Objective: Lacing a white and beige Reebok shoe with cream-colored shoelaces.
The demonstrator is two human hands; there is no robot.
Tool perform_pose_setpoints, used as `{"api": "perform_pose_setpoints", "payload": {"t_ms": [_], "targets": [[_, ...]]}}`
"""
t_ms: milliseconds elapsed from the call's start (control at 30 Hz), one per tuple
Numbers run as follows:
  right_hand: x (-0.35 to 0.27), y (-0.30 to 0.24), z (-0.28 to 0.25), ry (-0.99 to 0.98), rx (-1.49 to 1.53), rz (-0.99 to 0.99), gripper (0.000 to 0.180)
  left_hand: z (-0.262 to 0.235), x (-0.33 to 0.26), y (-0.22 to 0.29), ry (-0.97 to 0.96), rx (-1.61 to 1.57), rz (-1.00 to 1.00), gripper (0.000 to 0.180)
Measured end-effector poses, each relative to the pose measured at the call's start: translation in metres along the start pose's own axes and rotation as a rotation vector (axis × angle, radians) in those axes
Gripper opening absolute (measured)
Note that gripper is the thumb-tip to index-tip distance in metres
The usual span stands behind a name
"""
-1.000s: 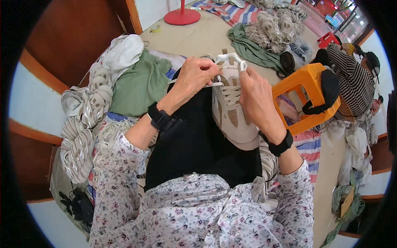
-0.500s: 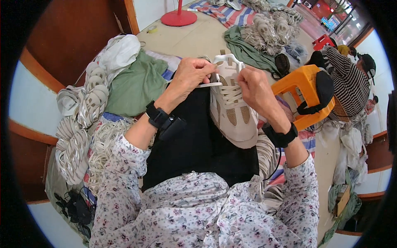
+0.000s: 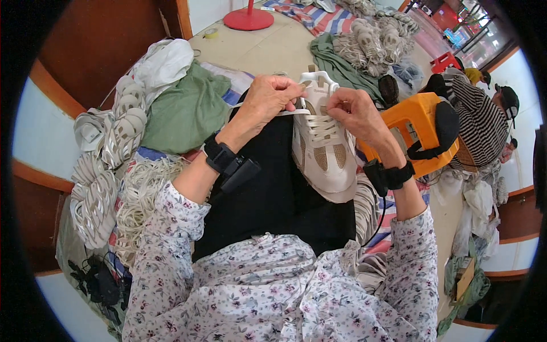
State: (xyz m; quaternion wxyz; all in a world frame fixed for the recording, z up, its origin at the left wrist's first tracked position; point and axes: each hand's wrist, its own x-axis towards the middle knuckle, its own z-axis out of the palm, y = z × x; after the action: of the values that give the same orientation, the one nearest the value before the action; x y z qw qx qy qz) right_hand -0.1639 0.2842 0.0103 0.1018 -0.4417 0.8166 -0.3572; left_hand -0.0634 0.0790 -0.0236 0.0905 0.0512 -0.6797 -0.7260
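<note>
A beige and white sneaker upper [image 3: 325, 154] rests on my lap over black cloth [image 3: 250, 182], its toe toward me. White shoelace [image 3: 323, 129] crosses its front in several rows. My left hand [image 3: 270, 101], at the upper left of the lacing, pinches a loose stretch of the lace with thumb and forefinger. On the other side my right hand [image 3: 356, 113] is closed over the edge of the lacing, fingertips pressed together at the eyelets. What lies between those fingertips is too small to make out.
Bundled laces [image 3: 145, 199] and stacked shoe uppers [image 3: 97, 199] lie to my left, beside a green cloth [image 3: 188, 108]. An orange plastic stool [image 3: 410, 122] stands to the right. A person in a striped top [image 3: 476, 108] is beyond it. More uppers [image 3: 370, 45] are piled at the far side.
My right hand has shifted slightly up and left over the lacing. The left hand has moved a little toward the shoe's centre, and the shoe has moved slightly right.
</note>
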Motion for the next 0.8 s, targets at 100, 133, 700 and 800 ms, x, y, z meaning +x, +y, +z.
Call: {"api": "perform_pose_setpoints", "payload": {"t_ms": [100,133,700,800], "targets": [[-0.007,-0.016,0.009,0.156,-0.168,-0.125,0.005,-0.001,-0.002,-0.001,0.014,0.004,0.011,0.021],[-0.009,-0.018,0.013,0.156,-0.166,-0.126,0.005,-0.003,-0.002,-0.002,0.015,0.006,0.01,0.021],[-0.009,-0.018,0.014,0.214,-0.033,-0.123,0.014,-0.01,-0.003,-0.006,-0.008,-0.019,0.059,0.024],[-0.011,-0.032,0.018,0.238,-0.362,-0.322,0.012,-0.011,-0.004,-0.005,0.008,-0.003,0.044,0.025]]}}
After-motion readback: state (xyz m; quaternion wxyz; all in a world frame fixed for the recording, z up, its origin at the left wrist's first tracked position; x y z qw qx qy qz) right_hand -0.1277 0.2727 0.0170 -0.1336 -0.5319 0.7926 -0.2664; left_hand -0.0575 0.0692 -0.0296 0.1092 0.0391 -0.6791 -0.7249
